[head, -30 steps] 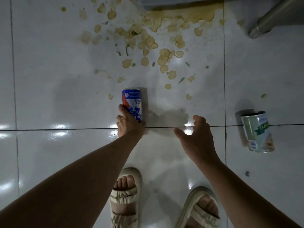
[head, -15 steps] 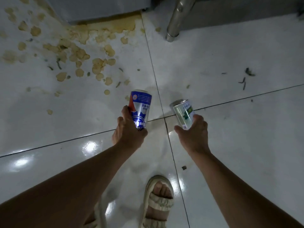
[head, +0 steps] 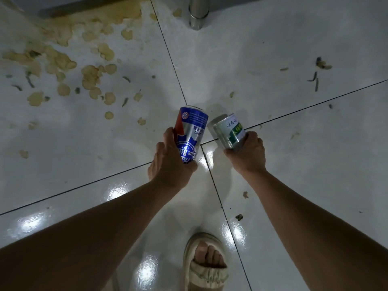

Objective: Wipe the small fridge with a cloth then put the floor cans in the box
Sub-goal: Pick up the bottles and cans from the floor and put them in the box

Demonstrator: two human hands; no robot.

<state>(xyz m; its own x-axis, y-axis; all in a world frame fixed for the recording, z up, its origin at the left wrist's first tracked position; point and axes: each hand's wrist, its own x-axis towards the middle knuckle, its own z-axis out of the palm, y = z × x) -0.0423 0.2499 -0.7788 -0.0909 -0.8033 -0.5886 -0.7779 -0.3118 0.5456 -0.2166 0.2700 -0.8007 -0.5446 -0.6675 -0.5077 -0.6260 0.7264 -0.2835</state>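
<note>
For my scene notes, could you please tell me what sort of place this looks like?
Probably a home kitchen or dining area, though I can't be sure: a glossy white tiled floor, a dried yellowish spill beside an appliance base, and a metal furniture leg.

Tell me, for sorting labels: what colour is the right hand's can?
White and green can, seen in the head view.

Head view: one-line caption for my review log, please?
Left hand grips a blue can, right hand a green-labelled can, above the stained tile floor.
</note>
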